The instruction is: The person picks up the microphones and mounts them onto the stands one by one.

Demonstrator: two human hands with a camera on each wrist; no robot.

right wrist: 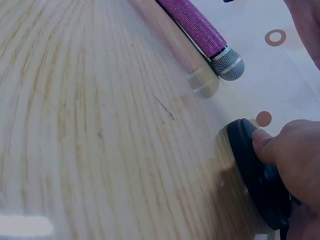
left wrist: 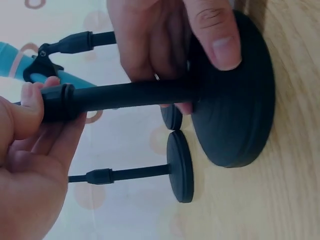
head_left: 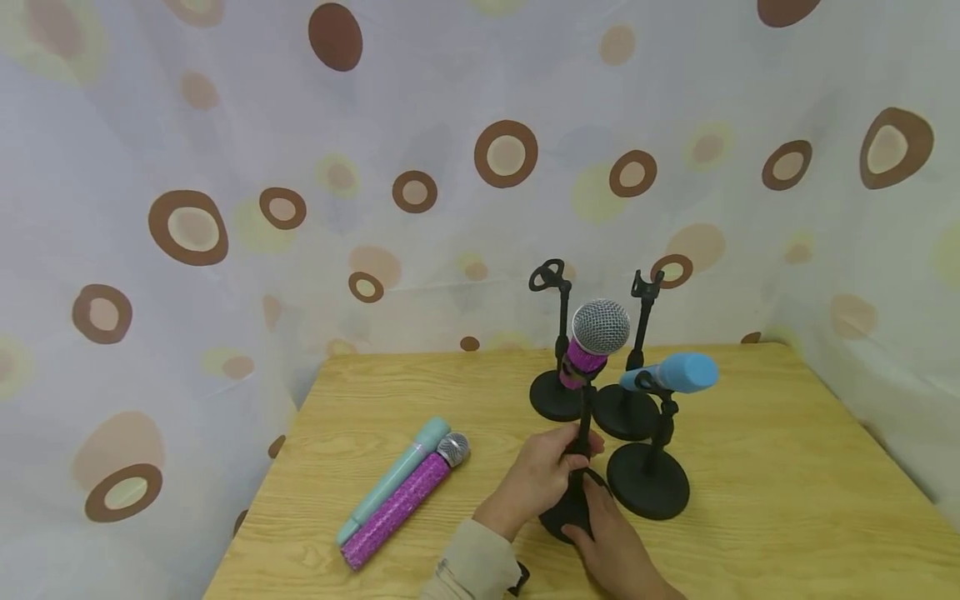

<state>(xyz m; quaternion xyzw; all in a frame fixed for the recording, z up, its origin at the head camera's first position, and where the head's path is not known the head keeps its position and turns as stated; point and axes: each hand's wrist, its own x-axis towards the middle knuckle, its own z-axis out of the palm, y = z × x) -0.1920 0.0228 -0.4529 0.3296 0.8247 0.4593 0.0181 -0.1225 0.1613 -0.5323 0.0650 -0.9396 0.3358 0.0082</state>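
Note:
A black desk microphone stand (head_left: 586,414) carries a purple glittery microphone (head_left: 586,358) with a silver mesh head, tilted up in its clip. My left hand (head_left: 534,477) grips the stand's pole, thumb and fingers around the thick collar (left wrist: 57,101) in the left wrist view. Lower down, my right hand (head_left: 617,537) holds the round base (left wrist: 240,115), its thumb on the top face. In the right wrist view the base (right wrist: 257,175) is seen edge-on, close over the wood.
Right of my hands, another stand (head_left: 648,481) bears a blue microphone (head_left: 686,372). Two stands with bare clips, one left (head_left: 557,396) and one right (head_left: 625,412), stand behind. A teal microphone (head_left: 397,475) and a second purple microphone (head_left: 401,510) lie at left. A small black piece (head_left: 519,578) shows beside my left sleeve.

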